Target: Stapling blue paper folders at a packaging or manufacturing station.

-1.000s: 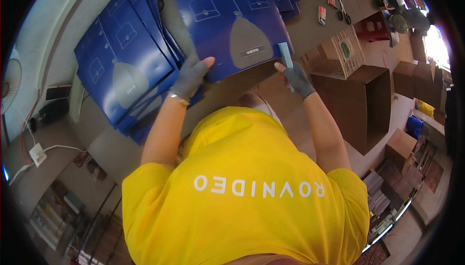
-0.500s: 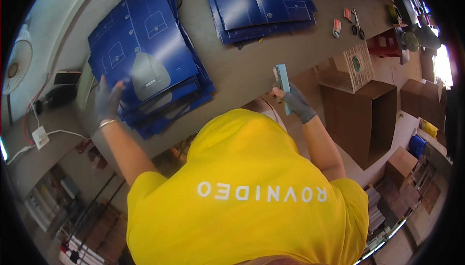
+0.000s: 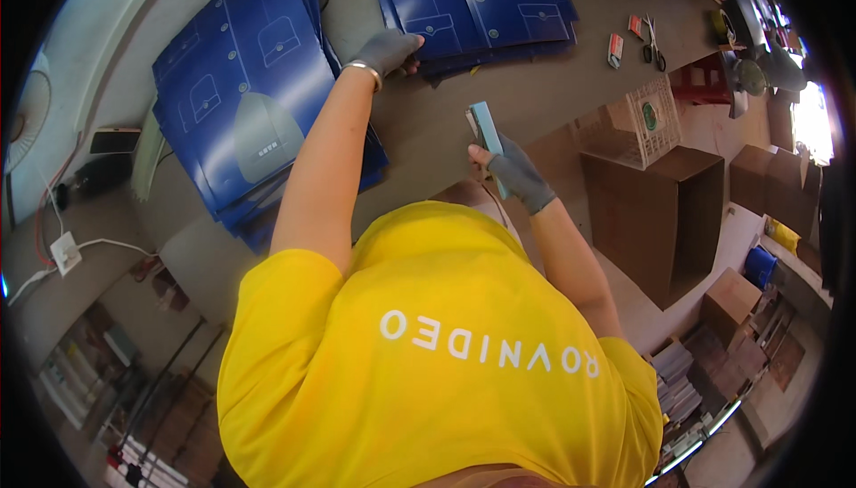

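Note:
Two stacks of blue printed card sheets lie on the grey-brown table. My left hand (image 3: 385,53), in a grey fingerless glove, reaches across the left stack (image 3: 254,69) to the near left corner of the right stack (image 3: 486,6). Its fingers are closed at that corner, seemingly pinching a sheet's edge; the grip itself is partly hidden. My right hand (image 3: 519,174), gloved likewise, is wrapped round a light blue stapler (image 3: 487,129), held upright near the table's front edge. The top sheet on the left carries a grey pocket-like shape; my left forearm covers part of that stack.
Scissors (image 3: 654,45) and small red-and-white boxes (image 3: 615,51) lie at the table's right. Beyond its front edge stand a cream plastic crate (image 3: 655,122) and an open cardboard box (image 3: 655,220). A fan (image 3: 34,104) and a white power socket (image 3: 65,252) are at far left.
My left hand has left the left stack's outer edge and crossed right to the right stack's corner. My right hand has shifted slightly left, still with the stapler.

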`<state>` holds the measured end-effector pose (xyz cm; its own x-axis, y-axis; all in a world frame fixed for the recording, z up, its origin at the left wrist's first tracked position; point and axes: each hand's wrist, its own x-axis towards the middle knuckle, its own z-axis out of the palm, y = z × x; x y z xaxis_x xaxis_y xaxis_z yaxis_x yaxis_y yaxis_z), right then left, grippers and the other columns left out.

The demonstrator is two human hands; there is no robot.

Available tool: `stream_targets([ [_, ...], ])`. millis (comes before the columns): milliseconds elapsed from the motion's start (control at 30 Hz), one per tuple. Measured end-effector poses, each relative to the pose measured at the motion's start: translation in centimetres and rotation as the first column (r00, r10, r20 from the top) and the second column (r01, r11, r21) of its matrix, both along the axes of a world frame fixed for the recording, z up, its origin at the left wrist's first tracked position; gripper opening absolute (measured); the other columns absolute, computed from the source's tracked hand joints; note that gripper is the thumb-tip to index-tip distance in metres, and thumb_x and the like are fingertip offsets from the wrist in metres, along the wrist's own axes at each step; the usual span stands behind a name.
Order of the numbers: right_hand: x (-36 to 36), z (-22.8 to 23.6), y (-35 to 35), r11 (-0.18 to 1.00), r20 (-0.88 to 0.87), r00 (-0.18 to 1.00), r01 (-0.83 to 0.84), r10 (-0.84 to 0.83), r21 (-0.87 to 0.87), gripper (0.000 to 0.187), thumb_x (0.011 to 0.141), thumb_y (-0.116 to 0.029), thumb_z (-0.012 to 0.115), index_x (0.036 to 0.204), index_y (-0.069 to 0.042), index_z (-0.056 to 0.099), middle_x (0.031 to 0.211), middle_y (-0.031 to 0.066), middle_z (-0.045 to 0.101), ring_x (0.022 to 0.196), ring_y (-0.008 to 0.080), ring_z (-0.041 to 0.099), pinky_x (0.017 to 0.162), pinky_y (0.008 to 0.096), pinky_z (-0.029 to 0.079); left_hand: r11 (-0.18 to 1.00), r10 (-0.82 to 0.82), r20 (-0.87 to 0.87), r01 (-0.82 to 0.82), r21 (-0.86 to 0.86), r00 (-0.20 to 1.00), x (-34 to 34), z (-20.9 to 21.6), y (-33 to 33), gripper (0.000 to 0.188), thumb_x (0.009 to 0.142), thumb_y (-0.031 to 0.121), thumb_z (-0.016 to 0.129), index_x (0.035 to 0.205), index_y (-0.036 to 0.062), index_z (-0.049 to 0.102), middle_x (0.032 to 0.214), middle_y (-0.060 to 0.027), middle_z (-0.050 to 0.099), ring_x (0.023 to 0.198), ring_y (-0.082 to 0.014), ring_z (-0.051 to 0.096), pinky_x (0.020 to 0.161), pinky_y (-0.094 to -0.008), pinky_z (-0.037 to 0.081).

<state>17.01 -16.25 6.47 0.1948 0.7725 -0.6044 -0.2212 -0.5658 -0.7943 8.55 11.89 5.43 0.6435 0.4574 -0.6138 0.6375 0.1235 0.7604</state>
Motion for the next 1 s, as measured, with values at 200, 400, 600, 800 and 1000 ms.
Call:
stream_targets([
  [200,-0.4,-0.4,1.3,0.996,-0.147,0.987,0.07,-0.06,0.061,0.036,0.092,-0.026,0.057,0.117,0.0,0.052,0.083,0.0048,0.059,0.077,0.0112,0.058,0.067,0.027,0.048,0.764,0.292,0.212,-0.094,-0.638,0.933,-3.0,-3.9,-6.3,0.023,0.091,0.022,0.055,0.098,0.0008,0.059,0.093,-0.0103,0.06,0.087,-0.0192,0.06,0.074,-0.0335,0.052],
  [400,-0.6,0.4,2.4,0.998,-0.003,1.0,-0.013,0.013,-0.059,0.035,0.089,-0.02,0.058,0.116,0.001,0.056,0.07,0.003,0.056,0.06,0.0107,0.054,0.055,0.0268,0.044,0.802,0.34,0.309,-0.102,-0.589,0.888,-4.6,-4.3,-10.7,0.019,0.093,0.016,0.05,0.103,0.004,0.061,0.099,-0.0064,0.061,0.094,-0.0146,0.057,0.09,-0.0302,0.049],
  [600,-1.0,0.5,2.4,0.987,0.197,0.977,-0.053,0.082,-0.15,0.038,0.088,-0.022,0.06,0.118,0.001,0.057,0.059,0.0027,0.053,0.047,0.0115,0.05,0.048,0.0272,0.041,0.843,0.261,0.404,-0.003,-0.537,0.877,-4.8,-3.7,-10.9,0.022,0.092,0.016,0.049,0.109,0.0064,0.059,0.104,-0.005,0.061,0.092,-0.014,0.058,0.085,-0.0291,0.049],
  [800,0.2,-0.7,1.9,0.993,-0.05,0.998,0.024,-0.03,-0.118,0.041,0.089,-0.027,0.061,0.119,0.0,0.056,0.064,0.0038,0.056,0.054,0.0113,0.055,0.051,0.0275,0.043,0.913,0.376,0.469,-0.233,-0.335,0.799,-4.1,-2.1,-11.8,0.033,0.093,0.016,0.045,0.124,0.0063,0.045,0.107,-0.0069,0.06,0.082,-0.0138,0.062,0.072,-0.0272,0.052],
  [1000,8.1,-2.1,-1.4,0.936,0.256,0.907,0.352,-0.335,-0.024,0.044,0.088,-0.03,0.064,0.118,0.001,0.053,0.072,0.0043,0.059,0.064,0.0112,0.058,0.055,0.0267,0.046,0.862,0.425,0.294,-0.284,-0.42,0.856,-5.6,1.9,-9.2,0.03,0.092,0.012,0.04,0.121,0.0053,0.042,0.106,-0.0107,0.061,0.079,-0.0189,0.067,0.057,-0.0259,0.056],
])
